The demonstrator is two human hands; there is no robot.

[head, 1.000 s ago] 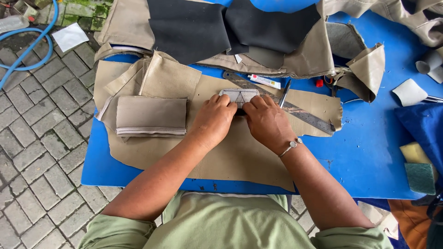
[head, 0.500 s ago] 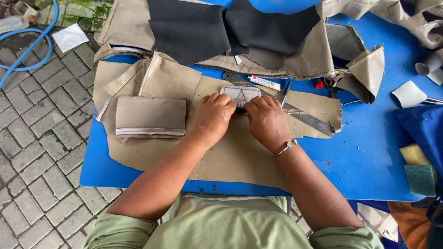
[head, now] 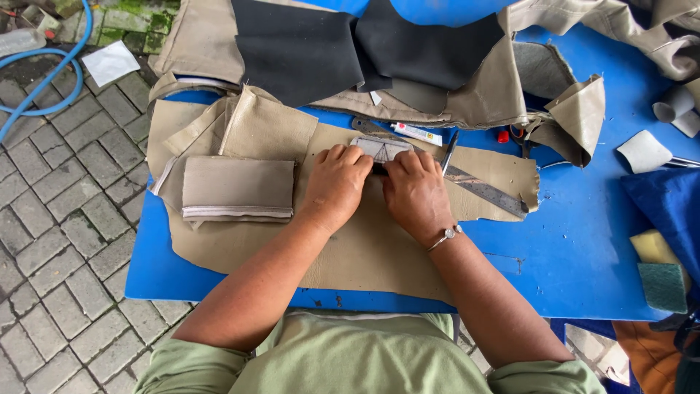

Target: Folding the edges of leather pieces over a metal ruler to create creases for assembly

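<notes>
A large tan leather sheet [head: 364, 248] lies spread on the blue table [head: 583, 241]. On it rests a small pale rounded template [head: 380, 148] with drawn lines. My left hand [head: 337, 184] and my right hand [head: 415, 191] press side by side on the template's near edge, fingers curled over it; its lower part is hidden under them. A bracelet sits on my right wrist. A steel ruler [head: 481, 190] runs diagonally just right of my right hand, and a dark pen [head: 448, 152] lies across it.
A folded tan piece [head: 238, 187] lies left of my hands. Black and tan sheets [head: 364, 44] pile at the back. A small white tube [head: 417, 133], a red cap [head: 503, 136], a yellow-green sponge [head: 660, 266] and blue cloth [head: 667, 197] lie right. Paving and a blue hose [head: 44, 80] are on the left.
Both hands stay pressed on the template. The view has shifted slightly, so hands and template sit a little higher in the frame.
</notes>
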